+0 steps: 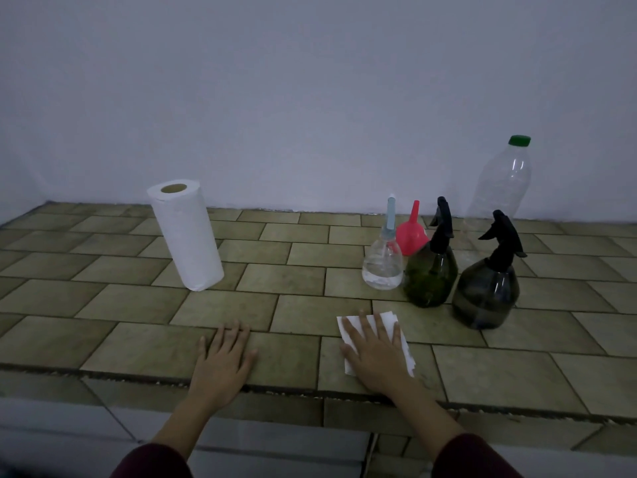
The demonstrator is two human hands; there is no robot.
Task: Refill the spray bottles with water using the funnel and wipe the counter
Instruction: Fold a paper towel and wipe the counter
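paper towel sheet (375,339) lies flat on the tiled counter (138,339) near the front edge, and the right hand (374,353) presses on it with fingers straight and spread, palm down, nothing curled round it. the left hand (224,357) rests flat on the bare tiles to the left, fingers relaxed, holding nothing.

the step in hand looks like wiping. to do it well, keep the palm weight even so the sheet slides with the hand instead of bunching, work in overlapping passes along the tile rows, and lift rather than drag when nearing the bottles, since the three spray bottles stand close behind: a clear one (383,267), a dark green one (431,270) and a dark grey one (486,288). the left hand serves as a brace.

the sheet's long axis runs from the near edge away toward the wall, tilted slightly left at the far end; its torn edge faces right. the red funnel (410,236) sits mouth down behind the clear bottle, spout up. a tall water bottle (499,188) with a green cap stands by the wall, seemingly empty, and a paper towel roll (186,236) stands upright well to the left.
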